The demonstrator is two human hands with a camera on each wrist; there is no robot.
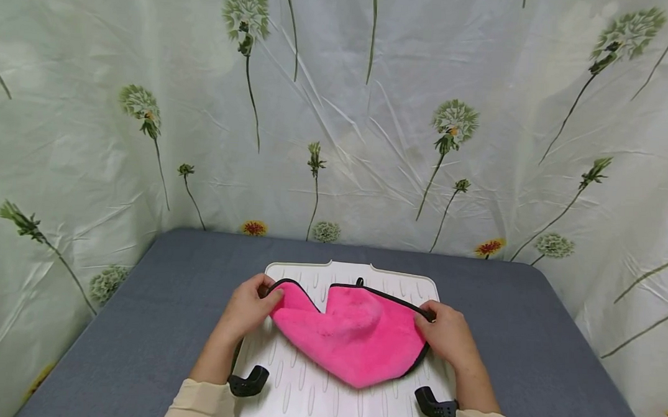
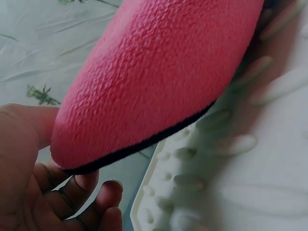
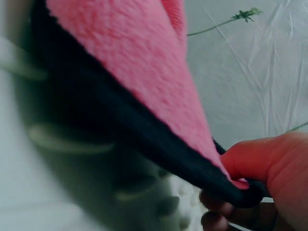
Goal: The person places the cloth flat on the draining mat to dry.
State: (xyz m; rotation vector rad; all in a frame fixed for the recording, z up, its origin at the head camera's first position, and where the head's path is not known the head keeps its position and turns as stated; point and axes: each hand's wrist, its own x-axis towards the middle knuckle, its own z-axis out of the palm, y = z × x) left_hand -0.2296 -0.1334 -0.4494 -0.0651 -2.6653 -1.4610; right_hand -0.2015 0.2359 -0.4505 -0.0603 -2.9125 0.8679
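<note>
One pink cloth [image 1: 356,340], edged in black, stretches over the white tray [image 1: 316,407] on the desk [image 1: 115,354]. The left grip [image 1: 251,307] pinches its left corner — the right grip [image 1: 446,331] pinches the opposite one. Its middle sags, a fold dipping along the far edge. Behind hangs a dandelion-print curtain [image 1: 394,118].

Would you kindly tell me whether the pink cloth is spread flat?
Not flat: the pink cloth sags between the left hand and right hand, which pinch it, and its top dips sharply.
</note>
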